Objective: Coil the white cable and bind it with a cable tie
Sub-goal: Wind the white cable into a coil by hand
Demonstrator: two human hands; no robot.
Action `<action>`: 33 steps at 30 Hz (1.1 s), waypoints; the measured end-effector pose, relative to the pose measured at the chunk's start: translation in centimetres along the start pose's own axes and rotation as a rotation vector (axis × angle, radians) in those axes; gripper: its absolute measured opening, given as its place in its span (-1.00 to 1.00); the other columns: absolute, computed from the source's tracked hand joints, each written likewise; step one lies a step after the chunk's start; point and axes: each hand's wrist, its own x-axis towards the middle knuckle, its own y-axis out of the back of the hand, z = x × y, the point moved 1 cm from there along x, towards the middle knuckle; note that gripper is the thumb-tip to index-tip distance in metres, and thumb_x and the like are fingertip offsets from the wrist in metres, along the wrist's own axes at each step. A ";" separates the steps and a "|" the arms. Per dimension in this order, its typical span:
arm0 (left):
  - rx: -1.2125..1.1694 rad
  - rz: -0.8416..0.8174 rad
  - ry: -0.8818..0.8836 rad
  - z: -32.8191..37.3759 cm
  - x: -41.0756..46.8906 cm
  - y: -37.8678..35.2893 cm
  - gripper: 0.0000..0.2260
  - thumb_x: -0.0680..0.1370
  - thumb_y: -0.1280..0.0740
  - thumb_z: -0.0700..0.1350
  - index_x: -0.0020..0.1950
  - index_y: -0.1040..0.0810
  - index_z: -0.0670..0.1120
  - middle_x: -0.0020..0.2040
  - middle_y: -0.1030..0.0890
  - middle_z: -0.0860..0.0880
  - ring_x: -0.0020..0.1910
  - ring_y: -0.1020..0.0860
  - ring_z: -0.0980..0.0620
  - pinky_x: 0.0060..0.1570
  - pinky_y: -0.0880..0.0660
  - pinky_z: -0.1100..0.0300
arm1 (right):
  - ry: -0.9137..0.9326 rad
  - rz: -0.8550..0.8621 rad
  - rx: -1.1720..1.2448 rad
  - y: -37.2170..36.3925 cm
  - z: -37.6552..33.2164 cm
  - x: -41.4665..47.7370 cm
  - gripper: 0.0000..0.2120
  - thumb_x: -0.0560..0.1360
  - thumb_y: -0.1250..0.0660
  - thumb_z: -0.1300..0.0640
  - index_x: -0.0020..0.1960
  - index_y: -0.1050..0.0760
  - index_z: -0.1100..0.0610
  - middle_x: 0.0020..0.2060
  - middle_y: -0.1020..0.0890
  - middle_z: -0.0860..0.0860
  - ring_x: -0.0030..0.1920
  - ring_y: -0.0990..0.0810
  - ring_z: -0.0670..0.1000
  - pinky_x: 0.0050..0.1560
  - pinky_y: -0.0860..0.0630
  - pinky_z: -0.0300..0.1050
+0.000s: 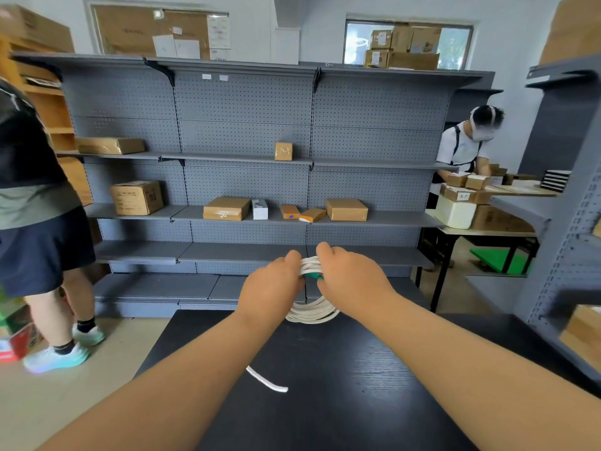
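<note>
Both bare hands meet above the far edge of the black wood-grain worktop [341, 379], at about 12 o'clock from the wearer. The left hand [271, 289] has its grip closed around the left side of the coiled white cable [313, 310]; the right hand [353, 281] has its grip closed on the right side of the same coil, thumb and fingers pinched at the top of the bundle. Between the two hands a green cable tie [314, 275] crosses the gathered strands near the top of the coil. The lower loops hang out below the hands and rest on or just above the worktop edge; which, I cannot tell. A short loose piece of white cord [266, 380] lies apart on the worktop at about 7 o'clock from the coil.

Behind stands a grey metal pegboard shelving unit [247, 131]. Its shelves carry closed brown cardboard boxes: a large printed carton [136, 197] at 10 o'clock, a flat taped box [226, 208] with a small white box [260, 208] just beside it, and another brown box [346, 209] towards 1 o'clock. All are shut, so their contents do not show.
</note>
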 end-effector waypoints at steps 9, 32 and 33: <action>-0.062 0.065 0.046 0.0 -0.1 -0.1 -0.87 0.52 -0.24 -0.08 -0.05 -0.35 -0.10 -0.26 -0.42 0.00 -0.34 -0.38 -0.08 -0.40 -0.24 0.12 | -0.057 -0.125 0.121 -1.0 0.1 0.1 -0.88 0.55 -0.17 0.17 0.04 -0.29 0.19 -0.10 -0.56 0.16 -0.19 -0.55 0.22 -0.33 -0.30 -0.03; -0.067 -0.161 0.111 -0.3 0.9 0.3 -0.88 0.52 -0.22 -0.19 -0.16 -0.28 -0.15 -0.32 -0.39 -0.07 -0.33 -0.40 -0.10 -0.48 -0.22 0.16 | -0.022 -0.294 0.300 -0.8 1.1 0.2 -0.56 0.42 -0.29 -0.13 0.18 -0.29 0.06 0.01 -0.54 0.02 -0.05 -0.50 0.08 -0.17 -0.38 -0.07; -0.064 -0.165 0.113 -0.4 0.8 0.3 -0.88 0.52 -0.22 -0.19 -0.15 -0.29 -0.15 -0.32 -0.39 -0.07 -0.33 -0.40 -0.10 -0.47 -0.23 0.16 | -0.034 -0.319 0.343 -0.7 1.3 0.3 -0.56 0.42 -0.30 -0.12 0.20 -0.30 0.06 0.03 -0.53 0.01 -0.03 -0.49 0.06 -0.14 -0.39 -0.07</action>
